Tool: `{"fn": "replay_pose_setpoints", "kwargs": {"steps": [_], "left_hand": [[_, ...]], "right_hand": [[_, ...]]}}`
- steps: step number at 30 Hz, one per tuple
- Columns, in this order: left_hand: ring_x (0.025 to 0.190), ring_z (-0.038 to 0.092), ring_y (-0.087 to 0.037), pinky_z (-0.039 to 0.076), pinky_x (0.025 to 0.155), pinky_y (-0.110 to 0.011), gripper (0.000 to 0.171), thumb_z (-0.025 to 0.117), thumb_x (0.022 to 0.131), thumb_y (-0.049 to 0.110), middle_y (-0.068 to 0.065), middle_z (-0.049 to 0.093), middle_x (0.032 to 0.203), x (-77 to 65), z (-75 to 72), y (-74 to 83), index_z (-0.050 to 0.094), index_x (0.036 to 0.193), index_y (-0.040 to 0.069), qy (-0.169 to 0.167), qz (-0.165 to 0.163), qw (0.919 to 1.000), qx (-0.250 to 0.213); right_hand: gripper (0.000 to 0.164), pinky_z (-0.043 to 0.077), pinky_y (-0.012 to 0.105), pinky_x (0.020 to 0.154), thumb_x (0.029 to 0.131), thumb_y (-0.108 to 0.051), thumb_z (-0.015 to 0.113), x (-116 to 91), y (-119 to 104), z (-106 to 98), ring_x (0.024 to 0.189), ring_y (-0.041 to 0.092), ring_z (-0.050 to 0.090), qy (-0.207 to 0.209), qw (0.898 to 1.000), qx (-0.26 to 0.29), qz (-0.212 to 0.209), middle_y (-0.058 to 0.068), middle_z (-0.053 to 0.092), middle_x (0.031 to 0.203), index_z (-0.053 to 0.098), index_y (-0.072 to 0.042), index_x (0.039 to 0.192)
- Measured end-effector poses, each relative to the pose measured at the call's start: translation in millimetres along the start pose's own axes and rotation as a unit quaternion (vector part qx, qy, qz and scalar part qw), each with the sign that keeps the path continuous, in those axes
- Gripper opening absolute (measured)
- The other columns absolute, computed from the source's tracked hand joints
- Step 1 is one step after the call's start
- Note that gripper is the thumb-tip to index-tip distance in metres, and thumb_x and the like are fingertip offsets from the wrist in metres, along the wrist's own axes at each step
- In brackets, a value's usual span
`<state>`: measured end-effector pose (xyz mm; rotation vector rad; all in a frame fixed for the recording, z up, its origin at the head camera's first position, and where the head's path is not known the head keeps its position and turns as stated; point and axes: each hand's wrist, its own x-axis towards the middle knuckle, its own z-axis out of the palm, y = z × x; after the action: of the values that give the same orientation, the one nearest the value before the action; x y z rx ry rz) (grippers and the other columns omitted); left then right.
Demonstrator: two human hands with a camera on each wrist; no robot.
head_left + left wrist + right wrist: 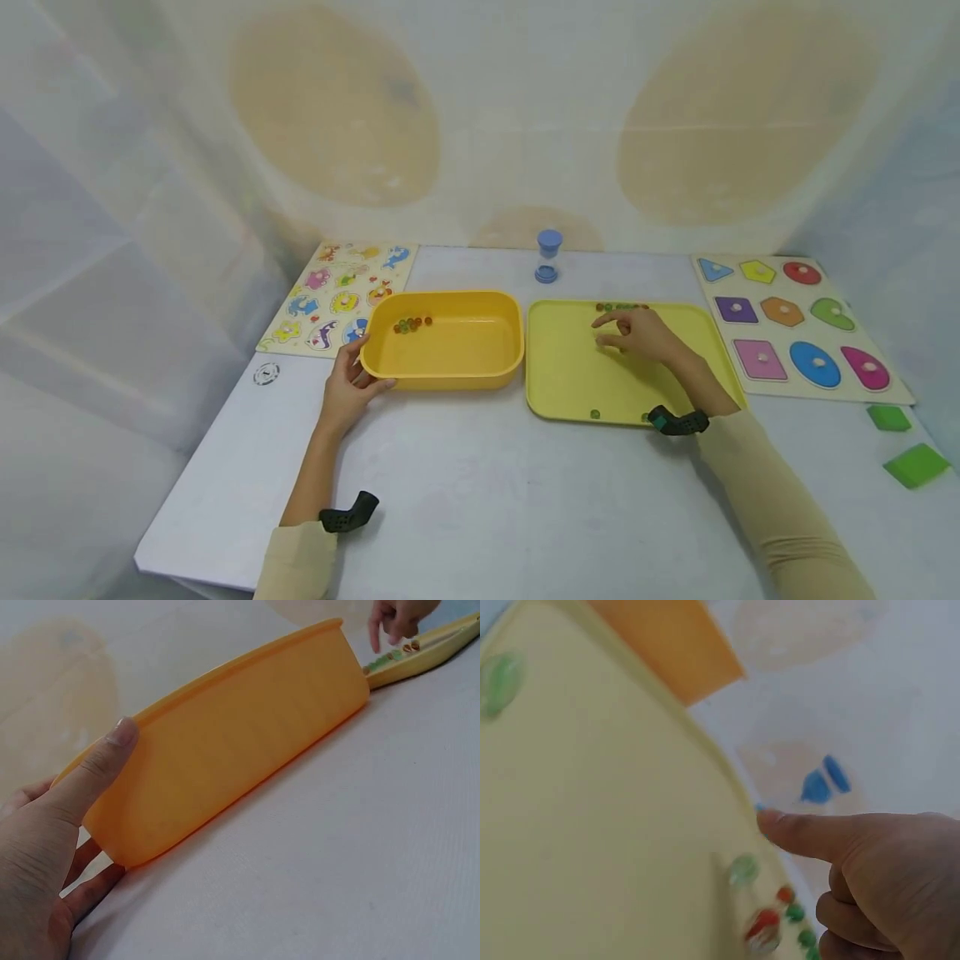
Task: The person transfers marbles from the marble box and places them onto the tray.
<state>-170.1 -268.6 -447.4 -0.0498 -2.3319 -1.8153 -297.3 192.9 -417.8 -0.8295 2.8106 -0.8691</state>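
A deep yellow-orange plastic basin (442,367) stands left of the middle, with several red and green marbles (408,325) on its floor. My left hand (349,390) grips its left end; in the left wrist view the thumb (112,750) presses the outer wall by the rim and the other fingers go round the corner. My right hand (637,335) hovers over the flat yellow tray (562,367), index finger and thumb apart with nothing between them. A row of red and green marbles (603,307) lies along the tray's far edge, partly behind this hand. A green marble (595,414) lies at the near edge.
An animal peg puzzle board (330,279) lies behind the basin at the left, a shape puzzle board (780,333) right of the tray. A blue sand timer (548,257) stands at the back. Green blocks (917,465) lie at the far right.
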Motion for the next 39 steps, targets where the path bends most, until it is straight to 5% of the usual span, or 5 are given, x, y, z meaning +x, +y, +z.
{"fn": "replay_pose_setpoints", "kwargs": {"steps": [8,18,26,31,39], "left_hand": [[0.123,0.041,-0.030,0.048,0.086,-0.020,0.080,0.076,0.070,0.016,-0.003,0.026,0.146,2.4,-4.0,-18.9,0.032,0.136,0.026,0.008,-0.001,1.0000,0.001],[0.124,0.039,-0.033,0.047,0.089,-0.025,0.079,0.075,0.072,0.016,-0.009,0.027,0.145,-0.6,-2.7,1.7,0.030,0.137,0.013,-0.010,0.005,0.9999,-0.002],[0.125,0.039,-0.031,0.046,0.091,-0.030,0.077,0.074,0.073,0.017,-0.008,0.028,0.145,1.3,1.1,2.6,0.031,0.136,0.013,-0.015,0.008,0.9999,0.003],[0.124,0.039,-0.033,0.046,0.090,-0.033,0.075,0.074,0.073,0.018,-0.007,0.028,0.145,1.2,2.9,0.7,0.032,0.136,0.014,-0.019,0.015,0.9997,-0.008],[0.125,0.038,-0.034,0.046,0.091,-0.034,0.077,0.074,0.073,0.018,-0.008,0.028,0.144,0.0,-0.4,0.2,0.031,0.136,0.012,-0.015,0.020,0.9997,-0.001]], "right_hand": [[0.025,0.026,0.026,0.044,0.085,-0.030,0.062,52.9,-65.3,-5.6,0.043,0.010,0.023,0.040,0.996,0.021,-0.082,-0.001,0.030,0.049,0.067,-0.011,0.100],[0.023,0.025,0.023,0.049,0.084,-0.027,0.063,145.4,-155.6,39.9,0.049,0.014,0.026,-0.055,0.987,0.034,-0.149,0.000,0.033,0.051,0.068,-0.013,0.101],[0.026,0.035,0.023,0.062,0.082,-0.021,0.066,185.7,-168.9,80.2,0.069,0.015,0.040,-0.178,0.975,-0.024,-0.130,0.001,0.062,0.092,0.067,-0.014,0.107],[0.030,0.043,0.026,0.075,0.082,-0.018,0.066,192.2,-170.4,96.2,0.084,0.018,0.048,-0.183,0.975,-0.046,-0.114,0.002,0.063,0.111,0.065,-0.014,0.111],[0.026,0.044,0.030,0.087,0.085,-0.016,0.062,193.4,-171.3,112.3,0.098,0.021,0.052,-0.189,0.976,-0.064,-0.089,0.002,0.062,0.112,0.065,-0.014,0.111]]}}
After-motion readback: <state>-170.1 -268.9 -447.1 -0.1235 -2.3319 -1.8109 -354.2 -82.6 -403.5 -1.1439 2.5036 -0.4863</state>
